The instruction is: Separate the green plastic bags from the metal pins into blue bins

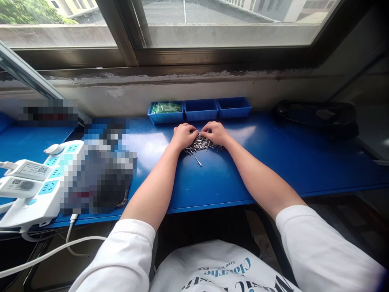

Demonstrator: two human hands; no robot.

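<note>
A pile of small silvery metal pins (200,143), which look like blind rivets, lies on the blue tabletop (209,182). My left hand (183,135) bends over the pile's left side, thumb and fingers curled together at its top. From the right, my right hand (216,133) reaches in with thumb and fingers drawn together. The fingertips of both hands nearly meet above the pins. Whatever they pinch is too small to make out. One loose rivet (198,161) lies just in front of the pile.
Behind my hands stand three joined blue bins: a left bin (165,117) holding green packets, a middle bin (201,115) and a right bin (234,111). A white power strip (68,162) with plugs is at left, beside a blurred-out area. A black object (316,119) lies at right.
</note>
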